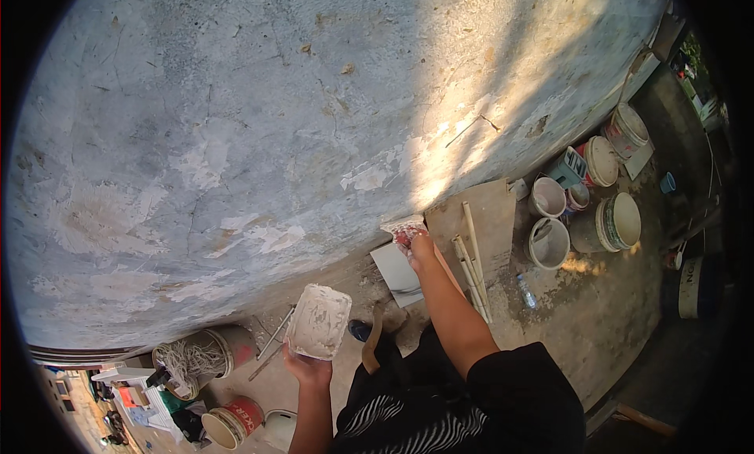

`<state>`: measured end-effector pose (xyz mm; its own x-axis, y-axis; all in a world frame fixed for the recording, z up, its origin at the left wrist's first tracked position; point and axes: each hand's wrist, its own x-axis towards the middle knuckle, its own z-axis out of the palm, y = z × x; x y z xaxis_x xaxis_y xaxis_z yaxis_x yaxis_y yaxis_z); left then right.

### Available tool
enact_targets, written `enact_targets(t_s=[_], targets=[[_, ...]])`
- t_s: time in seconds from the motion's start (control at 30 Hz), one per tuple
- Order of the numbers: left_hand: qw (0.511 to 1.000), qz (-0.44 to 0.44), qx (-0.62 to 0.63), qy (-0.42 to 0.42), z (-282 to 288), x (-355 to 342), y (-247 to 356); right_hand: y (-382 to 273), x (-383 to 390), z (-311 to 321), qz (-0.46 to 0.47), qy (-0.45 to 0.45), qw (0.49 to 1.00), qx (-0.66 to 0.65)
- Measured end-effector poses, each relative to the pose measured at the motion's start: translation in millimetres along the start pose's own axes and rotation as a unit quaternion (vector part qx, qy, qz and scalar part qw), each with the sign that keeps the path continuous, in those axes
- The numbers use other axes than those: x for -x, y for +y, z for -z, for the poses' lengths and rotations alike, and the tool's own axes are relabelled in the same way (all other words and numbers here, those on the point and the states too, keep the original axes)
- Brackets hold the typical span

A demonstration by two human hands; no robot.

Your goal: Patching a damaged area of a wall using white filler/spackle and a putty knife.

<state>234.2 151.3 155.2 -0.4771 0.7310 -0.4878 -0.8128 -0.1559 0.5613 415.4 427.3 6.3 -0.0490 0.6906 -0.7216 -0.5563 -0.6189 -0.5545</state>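
My left hand point(306, 366) is closed on the near end of a shallow rectangular tray point(320, 322), whose inside is smeared with off-white filler. My right hand point(421, 251), arm stretched forward, grips a wide putty knife point(404, 228) with a reddish handle and pale filler along its blade. The blade is close to the lower part of the blue-grey wall point(259, 132); I cannot tell whether it touches. White filler patches point(271, 236) and scraped spots mark the wall, and a band of sunlight falls across it.
Several buckets point(548, 243) stand on the right along the wall. Pale sticks point(473, 273) lie across a board point(488, 209); a plastic bottle point(526, 291) lies nearby. At lower left are a bucket of stringy fibre point(192, 364), a red-and-white bucket point(233, 422) and metal rods point(271, 344).
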Motion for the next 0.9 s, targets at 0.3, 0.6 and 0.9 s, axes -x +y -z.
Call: enact_targets(t_s=[0.3, 0.6, 0.9], targets=[[1.0, -0.019, 0.013, 0.018, 7.4, 4.6, 9.2, 9.7, 30.3, 7.2, 0.019, -0.06, 0.995, -0.075], [1.0, -0.017, 0.01, 0.025, 6.8, 0.8, 5.0, -10.8, 15.5, -33.1, 0.018, -0.083, 0.988, -0.132], [1.0, -0.01, 0.012, 0.005, 1.7, 2.6, 2.9, 2.9, 23.8, 8.6, 0.014, -0.005, 1.0, -0.025]])
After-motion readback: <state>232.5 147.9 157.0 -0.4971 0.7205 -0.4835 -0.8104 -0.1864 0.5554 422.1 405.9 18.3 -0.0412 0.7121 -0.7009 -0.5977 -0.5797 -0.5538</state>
